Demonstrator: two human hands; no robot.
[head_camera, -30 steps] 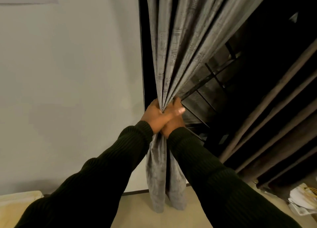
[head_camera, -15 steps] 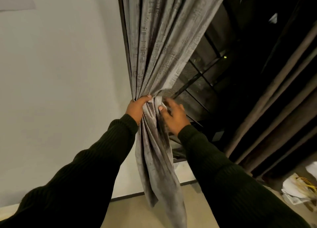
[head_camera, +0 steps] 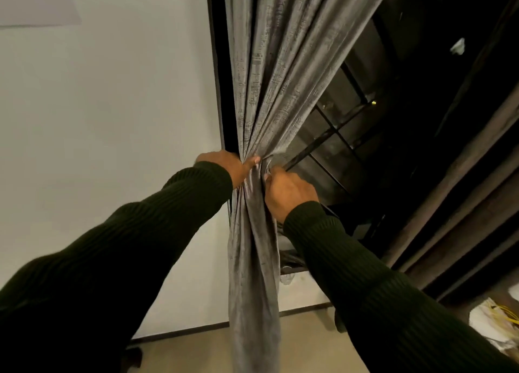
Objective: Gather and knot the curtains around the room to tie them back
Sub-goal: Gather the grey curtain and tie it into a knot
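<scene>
Two hands on one grey curtain [head_camera: 269, 91], bunched into a rope at the window's left edge, tail hanging to the floor [head_camera: 196, 353]. Left hand [head_camera: 224, 167] clamps the gather from the wall side, thumb pressed across the folds. Right hand [head_camera: 289, 190] sits just beside it, fingers [head_camera: 271, 176] curled into the fabric on the window side; fingertips hidden in the folds.

No knot yet; judging this as end of gathering. To do it well: keep the left grip fixed as anchor, run the right hand down the tail, loop it up and around the bunch, pull through snug.

Room: wall [head_camera: 112, 119] close on the left, window grille [head_camera: 337, 136] right behind the gather, so work the loop toward the body. Brown curtain [head_camera: 463, 204] hangs well apart at right. Clutter [head_camera: 494, 319] on the floor, lower right corner.
</scene>
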